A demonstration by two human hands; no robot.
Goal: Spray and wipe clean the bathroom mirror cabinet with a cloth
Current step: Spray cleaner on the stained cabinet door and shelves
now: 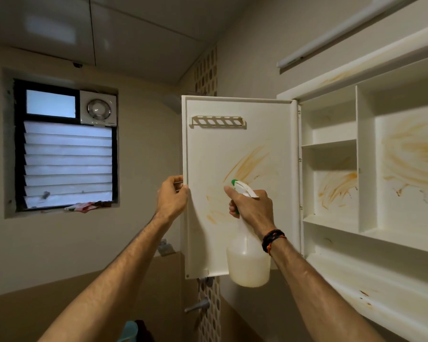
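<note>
Head view: white wall cabinet (371, 183) stands open on the right, orange-brown smears across its back panels and shelves. Its door (240, 213), swung out leftward, carries similar streaks. Left hand (172, 197) grips the door's free edge. Right hand (252, 208) is curled round the spray bottle (248, 262), whose nozzle faces the door's inner face.
</note>
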